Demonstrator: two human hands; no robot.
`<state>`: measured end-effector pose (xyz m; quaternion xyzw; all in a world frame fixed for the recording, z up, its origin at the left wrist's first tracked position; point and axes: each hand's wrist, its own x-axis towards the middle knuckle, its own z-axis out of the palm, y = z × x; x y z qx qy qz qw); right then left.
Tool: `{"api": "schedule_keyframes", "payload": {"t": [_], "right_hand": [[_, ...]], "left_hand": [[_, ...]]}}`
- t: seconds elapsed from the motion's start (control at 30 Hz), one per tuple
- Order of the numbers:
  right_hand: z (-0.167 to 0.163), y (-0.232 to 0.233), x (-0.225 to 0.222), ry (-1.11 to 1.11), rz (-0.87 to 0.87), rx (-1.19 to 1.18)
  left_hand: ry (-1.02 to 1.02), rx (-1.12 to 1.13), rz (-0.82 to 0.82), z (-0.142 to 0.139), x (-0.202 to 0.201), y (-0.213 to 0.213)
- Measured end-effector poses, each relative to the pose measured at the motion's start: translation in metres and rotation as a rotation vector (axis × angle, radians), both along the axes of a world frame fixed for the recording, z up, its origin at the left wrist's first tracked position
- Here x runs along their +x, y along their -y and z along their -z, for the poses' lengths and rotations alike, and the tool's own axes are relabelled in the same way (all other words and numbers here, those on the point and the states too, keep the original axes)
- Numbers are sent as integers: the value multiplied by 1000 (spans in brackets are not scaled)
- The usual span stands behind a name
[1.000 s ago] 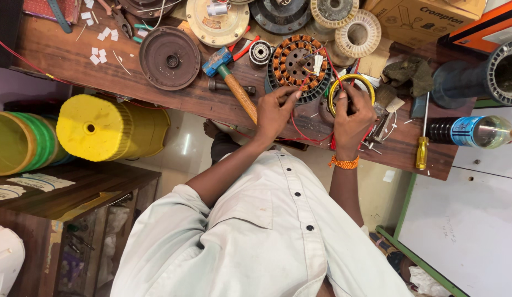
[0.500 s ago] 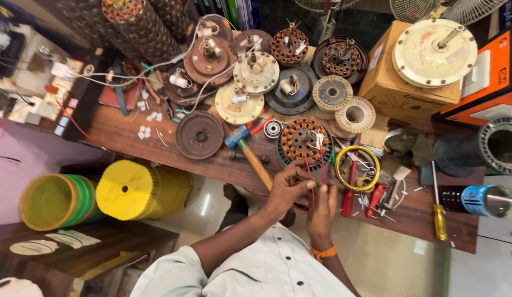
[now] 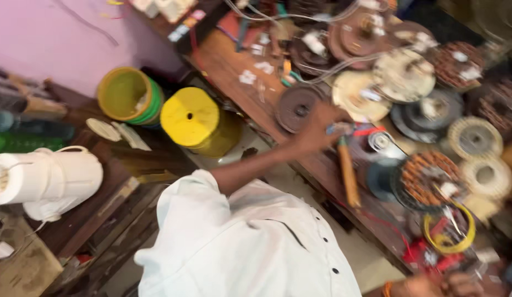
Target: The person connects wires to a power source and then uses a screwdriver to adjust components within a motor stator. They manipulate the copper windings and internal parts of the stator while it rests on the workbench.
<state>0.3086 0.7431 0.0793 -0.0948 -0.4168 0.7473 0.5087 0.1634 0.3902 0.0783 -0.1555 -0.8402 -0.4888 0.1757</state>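
The left hand [image 3: 316,129] reaches over the wooden bench [image 3: 234,71], fingers loosely spread near the wooden-handled hammer [image 3: 348,170] and the dark round metal disc [image 3: 296,108]. The right hand [image 3: 459,284] sits at the bench's near edge by the yellow wire coil [image 3: 448,234]; its grip is too blurred to tell.

This is a small repair workshop for electric motors, most likely fan motors. A worn wooden tabletop [image 3: 242,93] is crowded with wound copper stators [image 3: 429,179], round metal motor covers [image 3: 296,107] and loose parts. A hammer with a wooden handle [image 3: 348,173] lies among them, beside a yellow coil of wire [image 3: 448,234] and red-handled tools [image 3: 432,256]. Yellow and green plastic spools [image 3: 192,118] and a white reel [image 3: 47,179] sit on lower shelves by a purple wall [image 3: 58,38].
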Motion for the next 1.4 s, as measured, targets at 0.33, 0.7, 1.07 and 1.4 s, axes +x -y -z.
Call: {"api": "schedule_keyframes", "payload": {"t": [0.33,0.7,1.07,1.4], "right_hand": [[42,155,-7,294,250,-123],[39,233,99,470,397,-46],[153,283,96,1429,-385,755],[116,440,-85,426,-1488,1432]], "left_hand": [[167,-408,-895,45,-177,374],[504,-556,-845,89,-232,441],[44,-401,-471,117,-143,409],[143,61,-169,4,94,222]]}}
